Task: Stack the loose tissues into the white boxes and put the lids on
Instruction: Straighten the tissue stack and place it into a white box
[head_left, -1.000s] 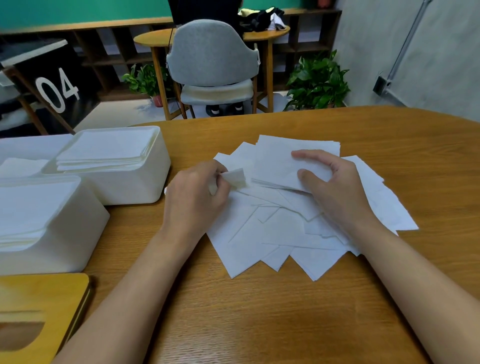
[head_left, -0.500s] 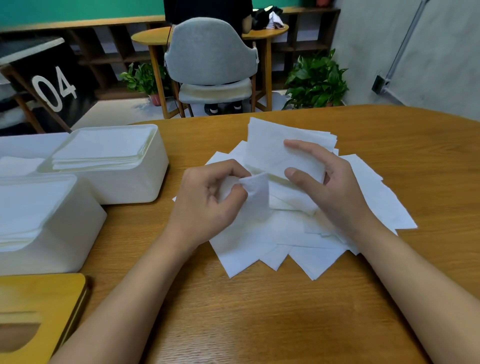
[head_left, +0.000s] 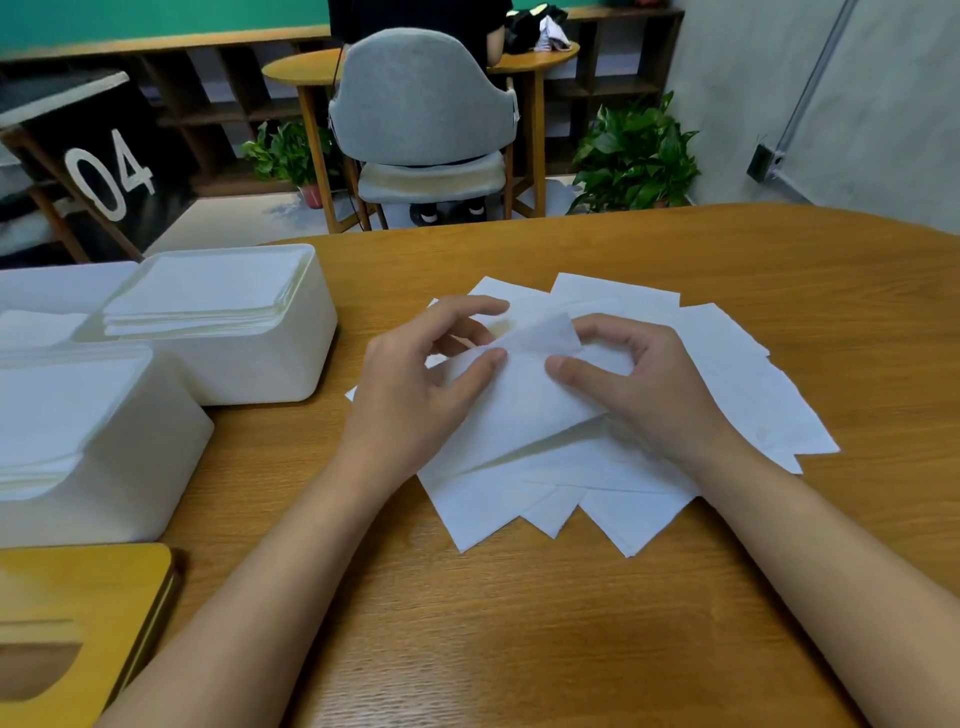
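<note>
- The left hand (head_left: 415, 384) and the right hand (head_left: 644, 384) meet over the middle of the wooden counter (head_left: 519, 649), and between them they hold one white tissue (head_left: 519, 410).
- The left fingers (head_left: 467, 309) curl behind the tissue's upper edge. The thumb presses on its front, so the sheet is pinched.
- The right fingers (head_left: 608, 327) are curled over the same edge with the thumb on the front, also pinching. The two thumbs sit close together, not touching.
- The top corner of the tissue folds forward between the hands. Its lower part hangs just above the pile, casting a thin shadow there.
- The pile of loose tissues (head_left: 737, 395) lies fanned out flat on the counter under and around both hands, with corners pointing toward the person and off to the right.
- The far box (head_left: 260, 374), white and lidless, stands on the counter left of the pile. A neat stack of tissues (head_left: 208, 296) rises to its rim.
- The near box (head_left: 145, 467), also white and lidless, stands closer to the person and further left, just beside the far box (whether they touch is hard to tell). It holds tissues too.
- A wooden lid (head_left: 88, 587) with a slot cut in it lies at the near left corner, in front of the near box and not on any box.
- Beyond the counter stand a grey chair (head_left: 421, 98), a leafy plant (head_left: 634, 156) and a black board marked "04" (head_left: 111, 174).
</note>
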